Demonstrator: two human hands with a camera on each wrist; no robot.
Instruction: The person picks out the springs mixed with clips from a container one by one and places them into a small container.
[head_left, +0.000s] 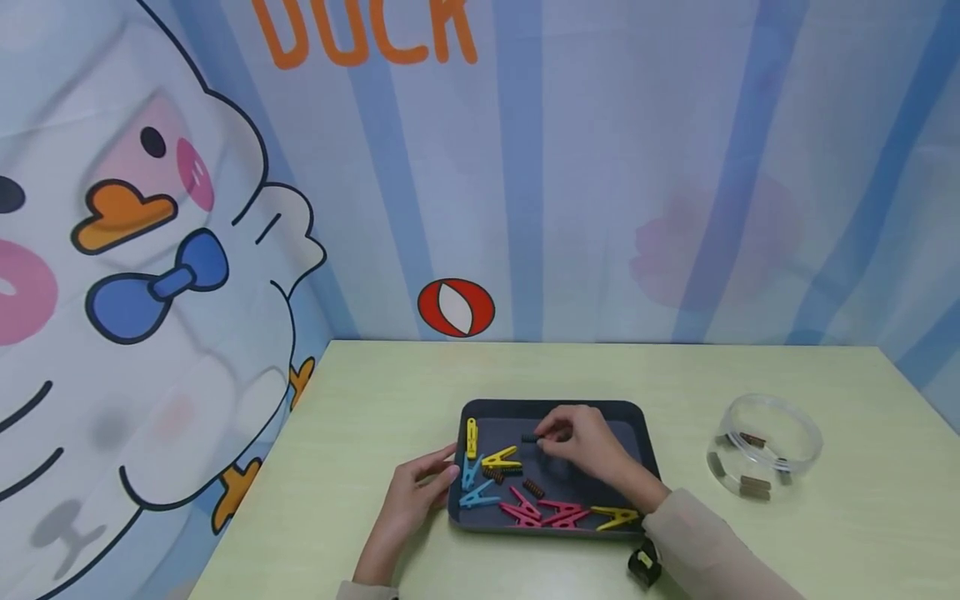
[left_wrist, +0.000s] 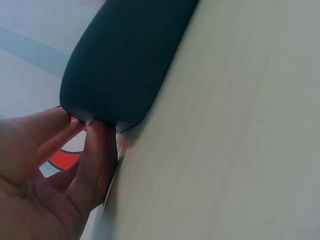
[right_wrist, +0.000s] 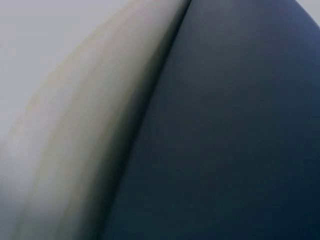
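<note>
A dark shallow tray lies on the table, holding clips and small coil springs. My left hand grips its left edge; in the left wrist view its fingertips meet the tray's outer wall. Over the tray's upper middle, my right hand pinches a black spring between thumb and fingers. Yellow clips, blue clips and brown springs lie at the left and middle. Pink clips and another yellow clip lie along the near side. The right wrist view shows only blurred surfaces, no hand.
A clear round container with several brown and grey pieces stands on the table to the right. By my right sleeve is a small black object with a yellow patch. A printed cloth backdrop rises behind the table.
</note>
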